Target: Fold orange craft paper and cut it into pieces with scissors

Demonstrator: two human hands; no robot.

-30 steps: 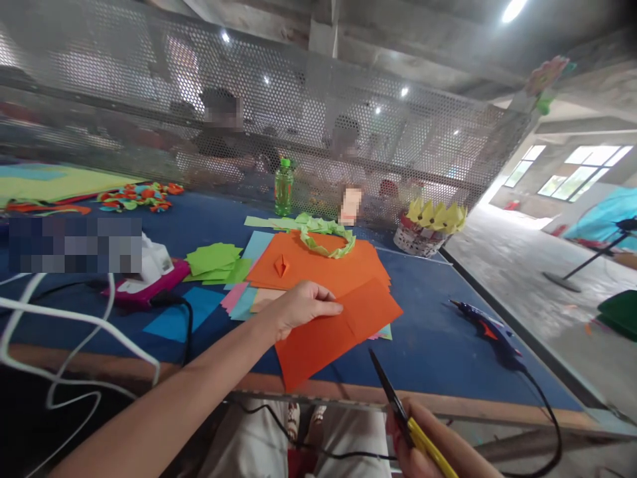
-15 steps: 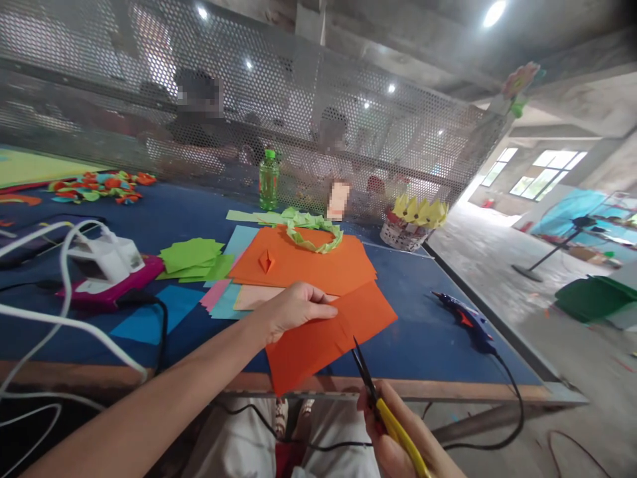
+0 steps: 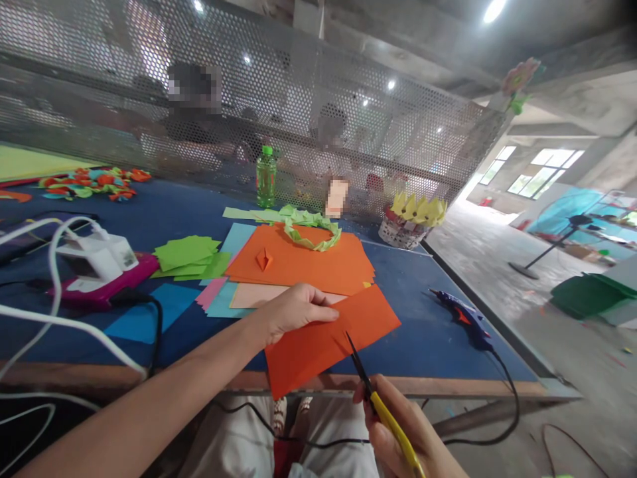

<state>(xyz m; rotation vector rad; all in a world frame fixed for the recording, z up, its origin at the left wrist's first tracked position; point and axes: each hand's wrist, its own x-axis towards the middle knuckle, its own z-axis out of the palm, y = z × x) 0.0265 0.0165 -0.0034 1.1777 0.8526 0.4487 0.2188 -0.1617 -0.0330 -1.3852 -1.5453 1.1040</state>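
Observation:
In my left hand (image 3: pixel 301 312) is an orange paper sheet (image 3: pixel 333 338), pinched along its far edge between thumb and fingers and tilted over the table's front edge. My right hand (image 3: pixel 398 425) is closed around the yellow handles of a pair of scissors (image 3: pixel 365 382). The dark blades lie at the sheet's near edge, with the tip over the paper. Behind the sheet is a stack of orange paper (image 3: pixel 303 265). On that stack rest a small folded orange piece (image 3: pixel 264 259) and a ring of folded green paper (image 3: pixel 318 242).
Green paper squares (image 3: pixel 186 255) and a magenta power strip (image 3: pixel 107 285) with white chargers lie left. A glue gun (image 3: pixel 462 317) with a black cord is right. A green bottle (image 3: pixel 266 178) and a basket with yellow paper (image 3: pixel 405 229) stand before the perforated metal screen (image 3: pixel 298 86).
The scissors have moved slightly up and left, their tip now further over the orange sheet. My left hand keeps its hold on the paper. The whole view has shifted slightly.

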